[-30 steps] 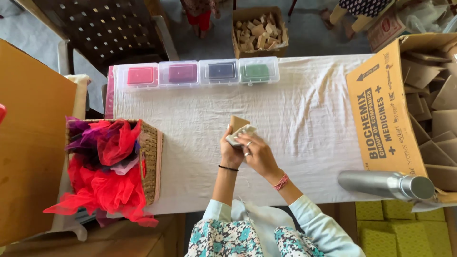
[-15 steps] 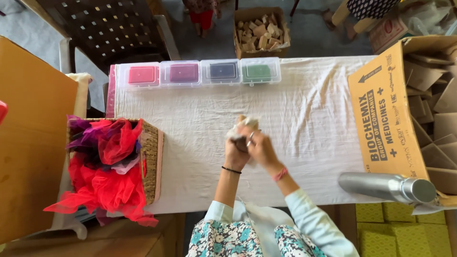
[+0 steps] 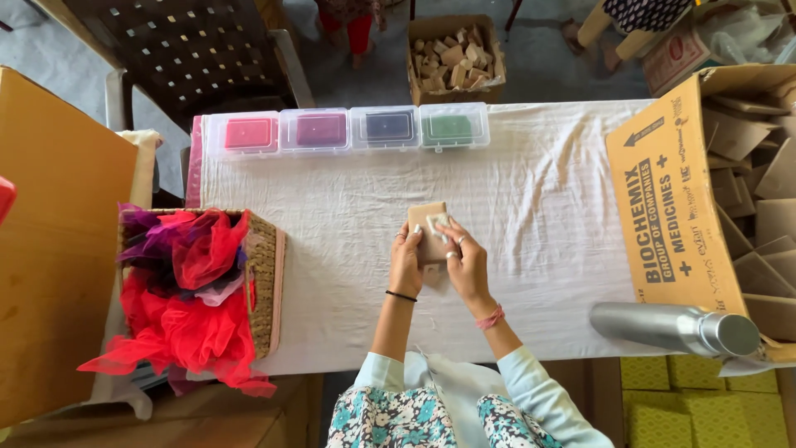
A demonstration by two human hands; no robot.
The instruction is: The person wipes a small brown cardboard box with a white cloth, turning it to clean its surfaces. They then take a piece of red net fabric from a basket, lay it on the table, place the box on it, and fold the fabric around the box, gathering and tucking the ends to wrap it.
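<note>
Hands, left point(image 3: 405, 264) and right point(image 3: 466, 264), both pinch a small tan box point(image 3: 427, 232) over the white cloth point(image 3: 332, 207), looks barely started, ink trays point(image 3: 347, 130) untouched.

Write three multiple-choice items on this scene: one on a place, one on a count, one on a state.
1. Where is the wicker basket of red and purple netting?
A. at the table's left edge
B. beside the steel bottle
C. on the chair

2. How many clear lidded boxes line the table's far edge?
A. two
B. four
C. six

3. How is the small tan box?
A. lying alone on the cloth
B. held in both hands
C. inside the basket

Answers: 1 A, it sits at the left edge. 2 B, pink, purple, dark blue, green. 3 B, left hand and right hand grip it.
</note>
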